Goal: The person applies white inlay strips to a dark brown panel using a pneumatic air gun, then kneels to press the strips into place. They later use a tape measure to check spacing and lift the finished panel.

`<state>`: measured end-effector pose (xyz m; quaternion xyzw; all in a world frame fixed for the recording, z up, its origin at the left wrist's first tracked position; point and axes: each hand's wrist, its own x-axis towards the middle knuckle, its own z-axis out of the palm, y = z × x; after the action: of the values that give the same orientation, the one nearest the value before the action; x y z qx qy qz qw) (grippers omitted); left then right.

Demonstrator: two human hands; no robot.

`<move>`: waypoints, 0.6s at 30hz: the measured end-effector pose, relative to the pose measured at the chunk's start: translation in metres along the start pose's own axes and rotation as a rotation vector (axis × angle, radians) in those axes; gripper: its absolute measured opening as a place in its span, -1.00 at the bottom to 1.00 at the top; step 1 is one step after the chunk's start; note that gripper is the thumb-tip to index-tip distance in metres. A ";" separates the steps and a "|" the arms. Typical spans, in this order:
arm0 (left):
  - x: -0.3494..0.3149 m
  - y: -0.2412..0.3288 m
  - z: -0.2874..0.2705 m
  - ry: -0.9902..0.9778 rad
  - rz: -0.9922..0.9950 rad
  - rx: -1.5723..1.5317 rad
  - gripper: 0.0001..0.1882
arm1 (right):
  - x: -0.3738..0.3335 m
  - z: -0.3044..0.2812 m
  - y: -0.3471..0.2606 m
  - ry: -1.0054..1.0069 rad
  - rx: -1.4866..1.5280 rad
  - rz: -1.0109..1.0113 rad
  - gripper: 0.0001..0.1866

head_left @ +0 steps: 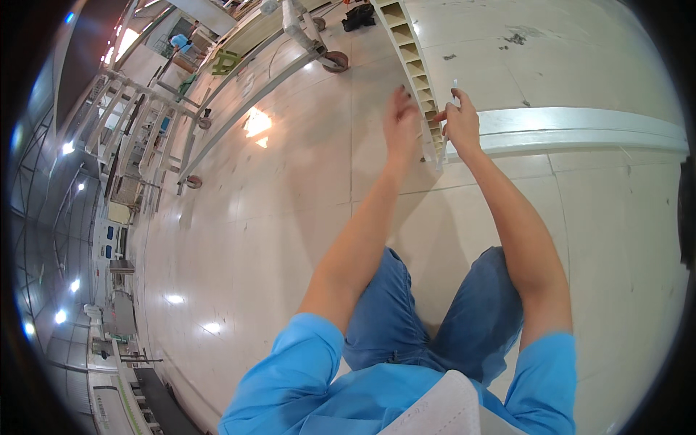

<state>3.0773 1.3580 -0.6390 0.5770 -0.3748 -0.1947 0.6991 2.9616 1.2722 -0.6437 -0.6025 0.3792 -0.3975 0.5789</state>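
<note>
In front of me stretches a long pale frame (407,51) with a row of hollow compartments along it. My left hand (401,129) is at the left of its near end, fingers apart and slightly blurred, with nothing visible in them. On the other side of the frame, my right hand (462,125) is closed around a small whitish stick-like thing (455,85); its tip sticks up past the fingers, and its kind is unclear. Beside the right hand begins a long silvery-white profile (580,129) lying on the floor and running off to the right.
A metal rack on wheels (254,98) stands at the upper left, near a green stool (226,62). A black item (358,17) lies on the tiled floor (290,239) at the top. Far off is another person in blue (180,43). Machinery (116,406) lines the lower left.
</note>
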 end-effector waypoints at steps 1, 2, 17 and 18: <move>0.009 0.012 0.002 0.021 0.086 -0.014 -0.36 | 0.002 0.000 0.002 0.006 -0.024 -0.021 -0.38; 0.017 0.027 0.005 0.047 0.143 -0.019 -0.35 | 0.004 0.000 0.004 0.015 -0.045 -0.055 -0.39; 0.061 0.170 0.019 -0.081 0.638 0.148 -0.32 | 0.004 0.003 0.000 0.008 -0.046 -0.033 -0.41; 0.062 0.168 0.017 -0.078 0.629 0.148 -0.33 | 0.005 0.003 0.000 0.024 -0.055 -0.026 -0.41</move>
<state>3.0772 1.3461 -0.4592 0.4742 -0.5745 0.0367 0.6662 2.9661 1.2693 -0.6433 -0.6184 0.3892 -0.4014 0.5523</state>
